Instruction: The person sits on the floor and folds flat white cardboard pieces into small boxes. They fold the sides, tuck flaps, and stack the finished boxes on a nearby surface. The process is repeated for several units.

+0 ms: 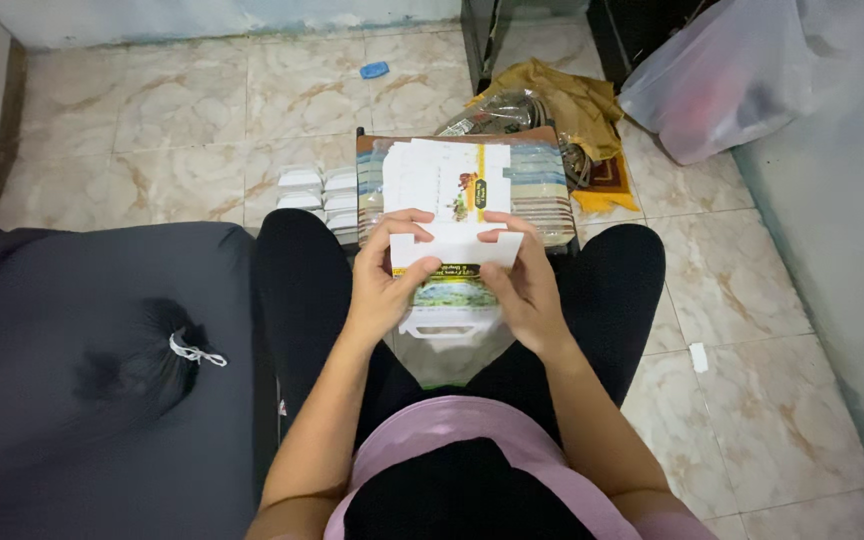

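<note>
I sit on a tiled floor with my legs apart. My left hand [384, 280] and my right hand [520, 282] both grip a flat, unfolded white cardboard box blank [452, 250] with a yellow and green print, held over my lap. Thumbs rest on its upper face and the fingers curl beneath. Just beyond my hands, a stack of the same printed box blanks [532, 185] lies on the floor between my knees.
A row of small white folded boxes [314, 195] lies left of the stack. A big black tied bag [102, 360] sits at my left. A yellow bag [562, 100], a clear plastic bag [722, 85] and dark furniture stand at the back right.
</note>
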